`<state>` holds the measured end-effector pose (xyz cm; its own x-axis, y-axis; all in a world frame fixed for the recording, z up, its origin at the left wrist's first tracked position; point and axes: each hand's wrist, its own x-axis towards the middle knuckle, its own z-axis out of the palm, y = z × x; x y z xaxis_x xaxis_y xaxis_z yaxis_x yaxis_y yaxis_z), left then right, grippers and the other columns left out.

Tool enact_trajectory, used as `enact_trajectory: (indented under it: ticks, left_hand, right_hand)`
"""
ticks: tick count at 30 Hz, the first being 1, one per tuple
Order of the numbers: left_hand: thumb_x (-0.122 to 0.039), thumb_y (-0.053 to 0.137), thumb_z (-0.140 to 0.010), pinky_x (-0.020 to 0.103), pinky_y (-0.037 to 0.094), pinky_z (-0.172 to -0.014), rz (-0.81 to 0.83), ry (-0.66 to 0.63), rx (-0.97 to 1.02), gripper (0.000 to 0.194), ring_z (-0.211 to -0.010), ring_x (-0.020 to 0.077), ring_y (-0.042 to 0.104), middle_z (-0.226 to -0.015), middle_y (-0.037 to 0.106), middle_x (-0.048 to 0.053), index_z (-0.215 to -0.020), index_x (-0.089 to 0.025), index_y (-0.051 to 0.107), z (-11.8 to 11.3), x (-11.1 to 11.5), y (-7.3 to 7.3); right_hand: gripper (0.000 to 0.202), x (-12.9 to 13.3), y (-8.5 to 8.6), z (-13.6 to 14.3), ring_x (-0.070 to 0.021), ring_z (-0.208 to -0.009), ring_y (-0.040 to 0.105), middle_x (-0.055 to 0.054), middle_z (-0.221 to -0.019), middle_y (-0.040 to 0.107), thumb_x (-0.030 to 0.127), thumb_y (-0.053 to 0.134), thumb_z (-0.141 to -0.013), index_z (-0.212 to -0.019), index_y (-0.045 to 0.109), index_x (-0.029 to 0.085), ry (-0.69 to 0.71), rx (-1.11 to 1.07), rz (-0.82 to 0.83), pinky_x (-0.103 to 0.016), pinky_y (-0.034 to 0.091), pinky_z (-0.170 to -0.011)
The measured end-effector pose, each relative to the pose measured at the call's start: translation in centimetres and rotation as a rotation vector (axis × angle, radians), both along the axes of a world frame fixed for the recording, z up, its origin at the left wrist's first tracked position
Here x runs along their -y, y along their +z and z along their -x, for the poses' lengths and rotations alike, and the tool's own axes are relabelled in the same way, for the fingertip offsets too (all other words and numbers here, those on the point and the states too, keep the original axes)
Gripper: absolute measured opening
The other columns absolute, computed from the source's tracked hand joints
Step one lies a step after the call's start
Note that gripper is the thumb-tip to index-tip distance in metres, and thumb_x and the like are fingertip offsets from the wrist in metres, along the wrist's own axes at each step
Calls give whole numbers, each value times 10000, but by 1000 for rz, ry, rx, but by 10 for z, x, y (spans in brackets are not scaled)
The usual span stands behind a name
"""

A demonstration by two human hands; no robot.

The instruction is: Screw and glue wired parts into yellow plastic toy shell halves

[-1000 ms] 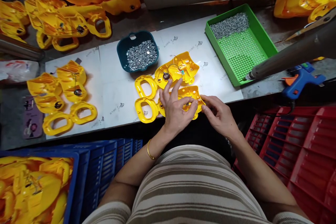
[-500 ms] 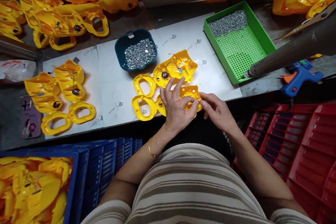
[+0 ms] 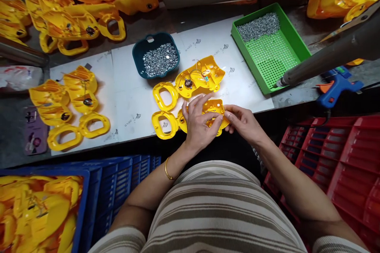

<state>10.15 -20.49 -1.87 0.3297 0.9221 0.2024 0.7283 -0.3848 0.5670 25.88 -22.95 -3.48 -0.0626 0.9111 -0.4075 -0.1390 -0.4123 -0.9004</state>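
Observation:
A yellow plastic shell [image 3: 165,125] with a ring-shaped handle lies open side up at the table's front edge. Over its middle is my left hand [image 3: 199,125], thumb and forefinger pinched together on something too small to make out, the other fingers raised. My right hand [image 3: 242,123] grips the shell's right end between thumb and fingers, partly hiding it. Just behind, a second yellow shell [image 3: 212,73] lies untouched, with wires, a round dark part [image 3: 188,83] and a small green board [image 3: 206,79] inside.
A dark teal bin [image 3: 139,63] of small metal parts and a green tray [image 3: 258,73] of screws stand behind. More yellow shells [image 3: 49,97] lie left. At right are a grey tool [image 3: 311,67] and blue glue gun [image 3: 338,89]. Blue [image 3: 109,189] and red crates [image 3: 335,158] flank me.
The front shell has shifted slightly down and right relative to the rear one. My left hand's raised fingers have curled in a little; both hands remain at the front shell.

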Motion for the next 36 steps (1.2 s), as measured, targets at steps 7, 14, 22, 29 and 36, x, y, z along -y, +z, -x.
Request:
enact_trajectory:
  ticks: [7, 14, 22, 29, 36]
  left_hand:
    - [-312, 611, -897, 435, 439, -1031, 45, -183, 66, 175, -1130, 225, 626, -1267, 669, 78, -973, -246, 754, 27, -16, 9]
    - [-340, 687, -850, 340, 521, -938, 130, -397, 62, 176, -1079, 205, 661, -1192, 695, 70, -983, -240, 746, 37, -35, 10]
    - [-349, 714, -833, 321, 524, -922, 99, -526, 66, 185, -1075, 211, 667, -1171, 700, 101, -945, -205, 748, 39, -46, 8]
    - [-335, 730, -821, 284, 514, -830, 131, -565, 48, 173, -957, 191, 683, -992, 728, 62, -796, -179, 659, 34, -53, 11]
    - [-377, 731, -821, 220, 449, -643, 114, -523, 26, 267, -720, 131, 623, -803, 677, 4, -797, -181, 551, 29, -54, 10]
  right_hand:
    - [645, 2, 5, -2, -78, -512, 585, -32, -832, 660, 652, 719, -702, -1088, 605, 148, 59, -27, 51, -188, 515, -420]
    - [636, 4, 9, 3, -67, -509, 568, -17, -827, 628, 647, 696, -731, -1110, 575, 152, 106, -54, 16, -180, 518, -408]
    - [622, 4, 6, 2, -71, -513, 572, -17, -810, 621, 620, 685, -759, -1132, 554, 140, 122, -33, 24, -182, 525, -412]
    - [620, 4, 7, 2, -76, -542, 594, -51, -913, 615, 626, 675, -767, -1133, 558, 140, 129, 0, 32, -192, 533, -426]
    - [627, 6, 2, 0, -71, -513, 594, -42, -898, 622, 624, 671, -772, -1146, 554, 135, 135, -43, 23, -195, 530, -446]
